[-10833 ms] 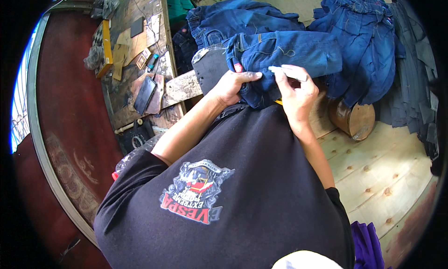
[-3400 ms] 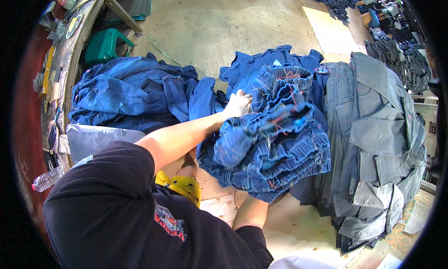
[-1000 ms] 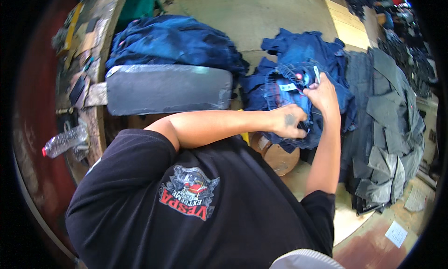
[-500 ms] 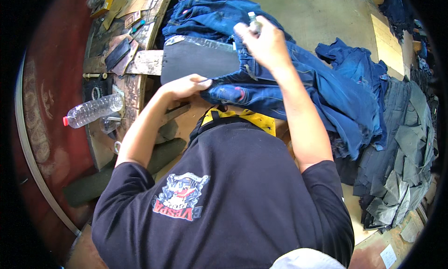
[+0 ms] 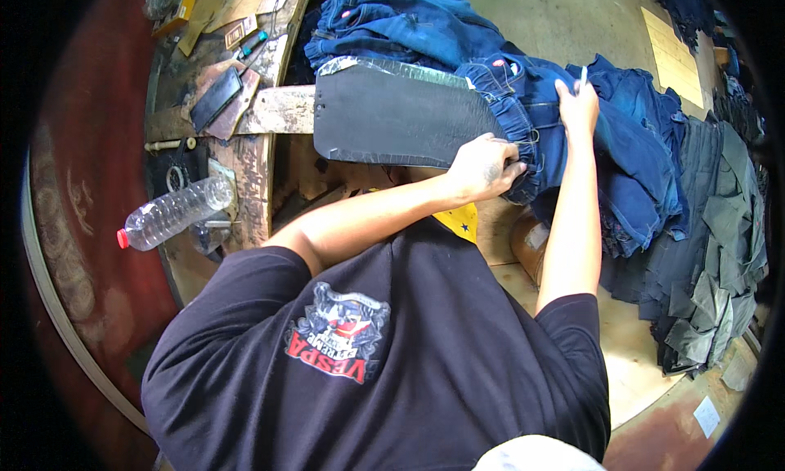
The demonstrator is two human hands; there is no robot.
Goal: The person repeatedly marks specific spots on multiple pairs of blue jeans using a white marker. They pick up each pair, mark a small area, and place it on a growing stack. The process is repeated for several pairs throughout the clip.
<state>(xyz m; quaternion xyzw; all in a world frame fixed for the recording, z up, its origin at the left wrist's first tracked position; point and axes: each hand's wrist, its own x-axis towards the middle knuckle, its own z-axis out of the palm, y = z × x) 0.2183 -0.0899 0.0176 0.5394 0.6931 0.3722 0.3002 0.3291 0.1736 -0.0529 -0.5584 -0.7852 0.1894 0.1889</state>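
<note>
- Elastic-waist denim trousers (image 5: 543, 111), right of centre, their waistband (image 5: 511, 115) overlapping the right end of a black board (image 5: 392, 115).
- Left hand (image 5: 485, 170), near centre: fingers curled, pinching the waistband's lower edge.
- Right hand (image 5: 579, 109), over the trousers: pinching a slim pale stick (image 5: 584, 76).
- Rumpled denim pile (image 5: 409, 25), top centre, behind the board.
- Grey cloth stack (image 5: 703, 234), right edge.
- Desk (image 5: 253, 172), upper left, bearing a dark smartphone (image 5: 217, 100).
</note>
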